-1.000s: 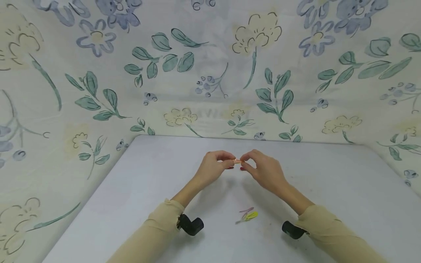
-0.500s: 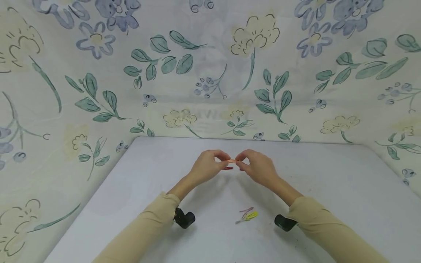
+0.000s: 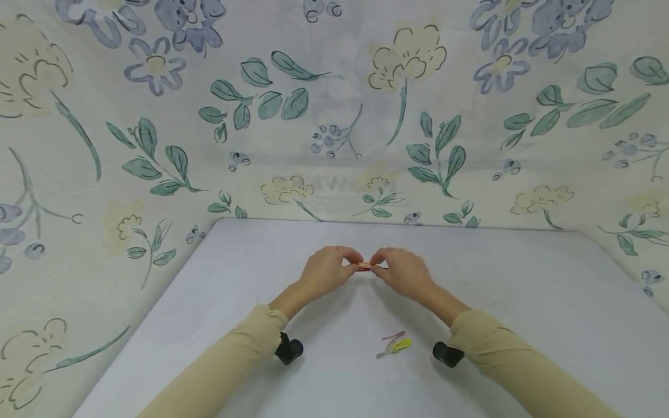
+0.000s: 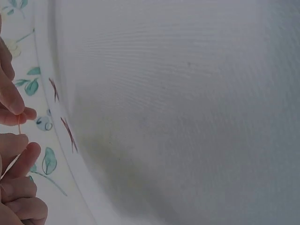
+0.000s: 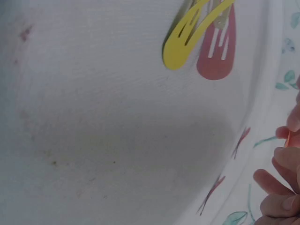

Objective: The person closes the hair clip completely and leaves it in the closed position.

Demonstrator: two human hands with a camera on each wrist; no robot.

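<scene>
Both hands meet near the far part of the white table. Between the fingertips of the left hand [image 3: 325,273] and the right hand [image 3: 405,273] is a small orange hair clip [image 4: 19,124], pinched at either end. Fingers cover much of it. In the left wrist view, two dark red snap clips, one [image 4: 54,89] and another [image 4: 69,135], lie on the table near its far edge. Nearer the body are a yellow snap clip [image 5: 176,51] and a pinkish-red snap clip [image 5: 216,65], lying overlapped in the right wrist view.
The white tabletop [image 3: 235,249] reaches back to a wall of flowered cloth [image 3: 340,98], which also rises on the left. A black wrist camera [image 3: 289,348] sits by the left sleeve and another camera [image 3: 448,354] by the right sleeve.
Both hands have shifted a little to the left together, then lowered, still pinching the orange hair clip. The yellow and pinkish-red clips stay where they were.
</scene>
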